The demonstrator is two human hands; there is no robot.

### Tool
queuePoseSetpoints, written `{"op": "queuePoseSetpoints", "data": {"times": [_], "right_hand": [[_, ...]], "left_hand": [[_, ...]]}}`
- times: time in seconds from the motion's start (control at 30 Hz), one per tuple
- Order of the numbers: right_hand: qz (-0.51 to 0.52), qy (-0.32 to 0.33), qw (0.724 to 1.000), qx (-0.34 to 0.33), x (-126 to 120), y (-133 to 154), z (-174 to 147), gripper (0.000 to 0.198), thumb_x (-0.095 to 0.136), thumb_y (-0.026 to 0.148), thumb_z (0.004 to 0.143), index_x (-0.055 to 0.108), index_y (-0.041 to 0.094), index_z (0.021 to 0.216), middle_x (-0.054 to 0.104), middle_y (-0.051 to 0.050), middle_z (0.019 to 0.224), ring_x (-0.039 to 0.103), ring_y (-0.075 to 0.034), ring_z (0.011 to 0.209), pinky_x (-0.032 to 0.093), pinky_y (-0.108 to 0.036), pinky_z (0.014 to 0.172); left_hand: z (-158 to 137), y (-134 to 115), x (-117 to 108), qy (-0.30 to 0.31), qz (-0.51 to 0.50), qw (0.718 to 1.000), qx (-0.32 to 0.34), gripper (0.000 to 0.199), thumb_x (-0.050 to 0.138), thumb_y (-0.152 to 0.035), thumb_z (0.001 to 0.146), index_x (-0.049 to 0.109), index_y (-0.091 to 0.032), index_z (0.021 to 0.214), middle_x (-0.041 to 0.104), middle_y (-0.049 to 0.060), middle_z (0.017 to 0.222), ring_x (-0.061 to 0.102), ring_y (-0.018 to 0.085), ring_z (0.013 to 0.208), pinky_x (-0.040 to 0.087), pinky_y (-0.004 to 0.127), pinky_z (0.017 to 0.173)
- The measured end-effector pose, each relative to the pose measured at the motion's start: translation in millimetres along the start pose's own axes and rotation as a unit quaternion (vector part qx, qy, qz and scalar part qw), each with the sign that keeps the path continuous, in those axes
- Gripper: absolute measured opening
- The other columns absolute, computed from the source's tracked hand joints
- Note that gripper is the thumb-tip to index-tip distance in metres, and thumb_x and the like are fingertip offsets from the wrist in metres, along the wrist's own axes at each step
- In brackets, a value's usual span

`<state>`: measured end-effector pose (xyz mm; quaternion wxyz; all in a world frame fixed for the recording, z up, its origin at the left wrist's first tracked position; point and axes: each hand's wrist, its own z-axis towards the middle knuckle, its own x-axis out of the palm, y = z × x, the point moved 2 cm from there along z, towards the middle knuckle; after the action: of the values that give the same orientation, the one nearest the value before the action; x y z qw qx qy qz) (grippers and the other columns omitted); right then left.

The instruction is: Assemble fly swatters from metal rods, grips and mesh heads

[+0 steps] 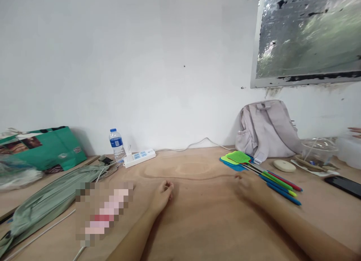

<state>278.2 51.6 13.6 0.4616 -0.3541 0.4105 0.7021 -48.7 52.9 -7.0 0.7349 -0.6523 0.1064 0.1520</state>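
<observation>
My left hand [163,194] rests on the wooden table [194,219] with its fingers curled in, and nothing shows in them. Further right, my right hand [249,185] is held over the tabletop, its fingers smeared by motion. Just beyond and beside it lies a bunch of telescopic fly swatters [239,158]. Their mesh heads are green, yellow and blue and overlap each other; their blue, green and red handles [283,193] fan toward the right. Whether my right hand touches any of them is unclear.
At the back left stand a water bottle [116,142], a power strip [140,157] and a green bag [47,150]. A grey-green bag [53,201] lies nearer, beside a blurred-out item [105,212]. A backpack [266,131], white disc [284,166], phone [345,185] and another person's hand [355,132] are right.
</observation>
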Motion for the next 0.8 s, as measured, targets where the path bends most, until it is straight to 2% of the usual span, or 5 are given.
{"op": "queuePoseSetpoints", "data": {"times": [0.17,0.27,0.53,0.7,0.8], "right_hand": [[0.054,0.122,0.984,-0.116,47.1,88.5,-9.1,0.015,0.044,0.025,0.077,0.055,0.018,0.071,0.061,-0.002,0.067,0.052,-0.013,0.062,0.027,-0.025,0.053],[0.028,0.131,0.982,-0.129,59.1,118.1,1.3,0.019,0.042,0.026,0.077,0.059,0.018,0.071,0.065,-0.005,0.073,0.055,-0.016,0.064,0.023,-0.026,0.051],[0.044,0.151,0.978,-0.139,64.8,117.7,20.9,0.021,0.041,0.026,0.079,0.059,0.017,0.071,0.065,-0.006,0.077,0.056,-0.016,0.068,0.022,-0.025,0.051],[0.086,0.171,0.957,-0.216,60.8,109.0,15.2,0.015,0.044,0.021,0.074,0.055,0.017,0.066,0.062,-0.002,0.069,0.049,-0.011,0.059,0.021,-0.022,0.05],[0.084,0.181,0.956,-0.215,57.6,108.0,15.3,0.015,0.044,0.021,0.074,0.055,0.017,0.066,0.061,-0.001,0.067,0.047,-0.01,0.058,0.019,-0.022,0.049]], "left_hand": [[-14.9,-18.7,45.3,0.041,0.345,0.929,0.128,0.012,0.041,-0.023,0.077,0.05,-0.017,0.077,0.059,0.009,0.081,0.053,0.021,0.076,0.037,0.033,0.068],[-17.8,-28.3,69.2,0.076,0.432,0.893,0.097,0.02,0.033,-0.017,0.08,0.052,-0.015,0.087,0.061,0.014,0.086,0.056,0.024,0.078,0.038,0.035,0.067],[-16.8,-35.3,66.5,0.109,0.434,0.887,0.114,0.025,0.033,-0.013,0.078,0.05,-0.014,0.097,0.06,0.014,0.09,0.056,0.025,0.081,0.039,0.033,0.067],[-23.6,-36.6,44.3,0.236,0.345,0.873,0.253,0.011,0.041,-0.022,0.079,0.051,-0.019,0.081,0.057,0.003,0.08,0.05,0.015,0.075,0.037,0.025,0.067],[-19.3,-30.3,38.7,0.26,0.307,0.887,0.228,0.009,0.041,-0.023,0.079,0.049,-0.019,0.078,0.052,-0.001,0.072,0.045,0.012,0.066,0.035,0.021,0.059]]}}
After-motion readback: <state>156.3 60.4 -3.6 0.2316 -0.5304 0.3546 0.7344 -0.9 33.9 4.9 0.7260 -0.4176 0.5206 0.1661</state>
